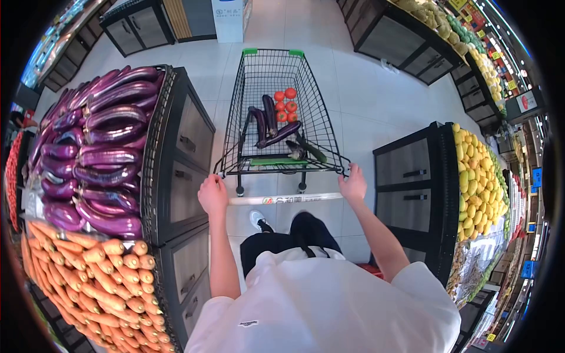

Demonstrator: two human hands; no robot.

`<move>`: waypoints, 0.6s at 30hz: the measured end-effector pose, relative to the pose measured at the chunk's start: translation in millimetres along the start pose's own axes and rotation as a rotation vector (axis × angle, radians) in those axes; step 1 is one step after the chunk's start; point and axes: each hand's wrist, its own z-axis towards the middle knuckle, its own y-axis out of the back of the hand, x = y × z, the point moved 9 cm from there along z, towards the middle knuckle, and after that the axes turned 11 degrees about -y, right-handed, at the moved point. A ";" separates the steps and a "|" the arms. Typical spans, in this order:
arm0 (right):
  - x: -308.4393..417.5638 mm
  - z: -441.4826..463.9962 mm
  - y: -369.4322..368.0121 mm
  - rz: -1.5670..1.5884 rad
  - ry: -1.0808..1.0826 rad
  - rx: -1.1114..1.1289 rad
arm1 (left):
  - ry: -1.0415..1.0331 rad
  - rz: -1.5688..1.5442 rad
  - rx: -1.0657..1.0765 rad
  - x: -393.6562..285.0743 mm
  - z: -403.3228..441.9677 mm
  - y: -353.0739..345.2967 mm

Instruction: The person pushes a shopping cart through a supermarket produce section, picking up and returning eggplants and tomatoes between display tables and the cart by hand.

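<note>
Ahead of me stands a wire shopping cart (pixel 272 52) with green corner pieces. My left hand (pixel 213 193) is closed around the left end of its pale handle (pixel 288 200), near the basket frame. At the opposite end, my right hand (pixel 353 185) is closed on the handle too. Inside the basket lie three long purple eggplants (pixel 270 115), touching one another. Several red tomatoes (pixel 286 106) sit beside them in two columns. Closer to the handle is a dark green, long vegetable (pixel 312 150), with another dark item next to it that I cannot make out.
On the left, a dark stand carries piled eggplants (pixel 112 156) and carrots (pixel 97 282). A cabinet (pixel 406 182) on the right holds yellow fruit (pixel 475 182). Pale tiled floor (pixel 347 88) runs ahead between the stands, towards a white column (pixel 229 20).
</note>
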 end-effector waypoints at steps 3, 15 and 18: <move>2.5 31.2 -5.5 0.029 -0.011 0.001 | -0.023 -0.040 0.025 -9.8 33.0 -9.0; 181.5 207.6 -149.6 0.667 0.330 0.588 | -0.137 0.064 -0.293 -98.7 140.3 11.7; 194.8 240.5 -232.8 0.118 0.266 0.640 | -0.260 -0.202 -0.021 -169.8 187.7 -40.5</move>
